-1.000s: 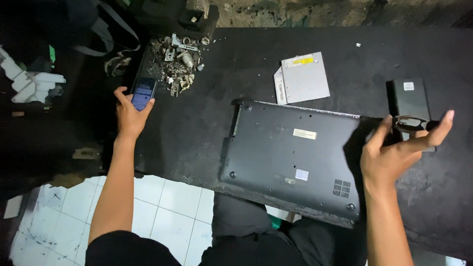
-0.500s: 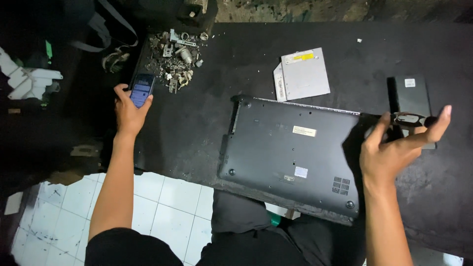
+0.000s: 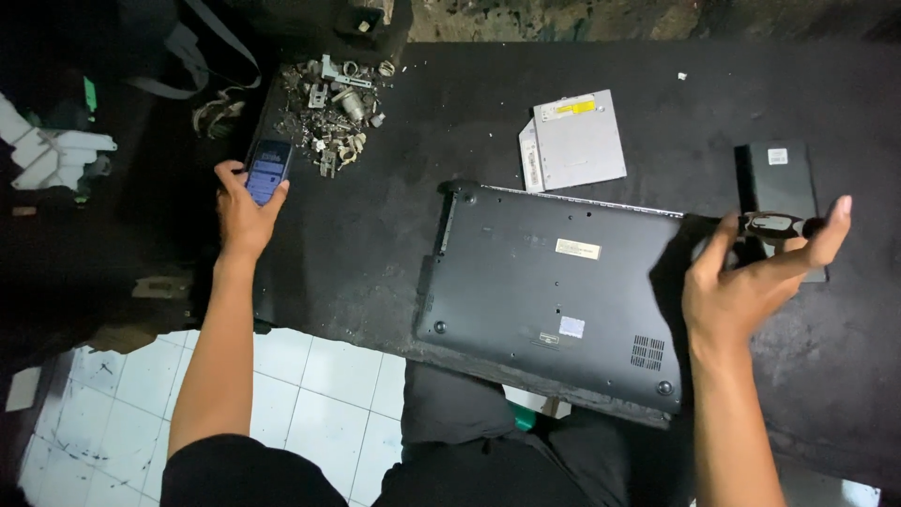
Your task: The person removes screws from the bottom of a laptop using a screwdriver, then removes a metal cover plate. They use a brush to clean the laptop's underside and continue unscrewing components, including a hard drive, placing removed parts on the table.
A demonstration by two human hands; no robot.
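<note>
Holding a phone [image 3: 267, 171] in my closed left hand [image 3: 246, 211], my right hand [image 3: 741, 291] pinches folded dark glasses [image 3: 779, 225] beside an upturned laptop [image 3: 554, 291].

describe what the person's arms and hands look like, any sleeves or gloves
Both arms are bare from the hands to above the elbows. The left hand and the right hand wear no gloves, and no rings, watch or bands show on the wrists or fingers. A black short-sleeved top covers the left upper arm at the bottom edge of the picture; the right arm leaves the picture before any sleeve shows.
</note>
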